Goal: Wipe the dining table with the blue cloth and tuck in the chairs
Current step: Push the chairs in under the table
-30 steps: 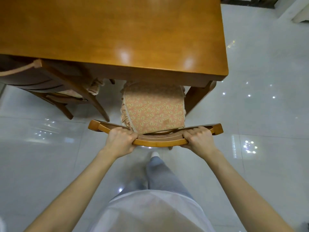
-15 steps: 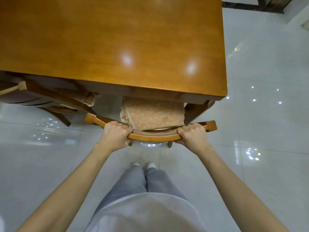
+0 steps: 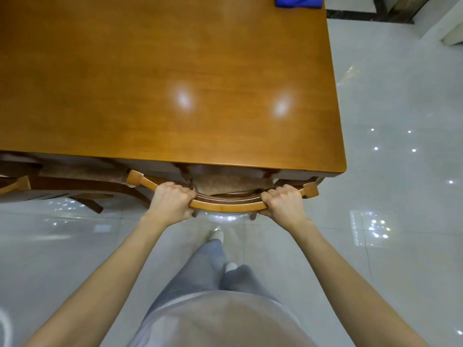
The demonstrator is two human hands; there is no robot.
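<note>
A glossy wooden dining table [image 3: 162, 78] fills the upper part of the view. The blue cloth [image 3: 298, 1] lies at its far right corner, cut off by the frame's top edge. A wooden chair [image 3: 226, 207] stands at the table's near right end, its curved top rail close to the table edge. Its patterned seat cushion [image 3: 230, 182] is almost wholly under the tabletop. My left hand [image 3: 171, 201] grips the rail's left part. My right hand [image 3: 284, 202] grips the rail's right part.
A second wooden chair [image 3: 62, 189] sits under the table to the left, its back at an angle. Shiny pale floor tiles [image 3: 400, 171] surround the table. My legs and feet [image 3: 215, 261] stand just behind the chair. A white unit [image 3: 448, 28] stands far right.
The chair has slid forward under the table with both hands on its rail. The cushion, fully visible a second ago, is now nearly hidden. I stepped closer, and the blue cloth came into view.
</note>
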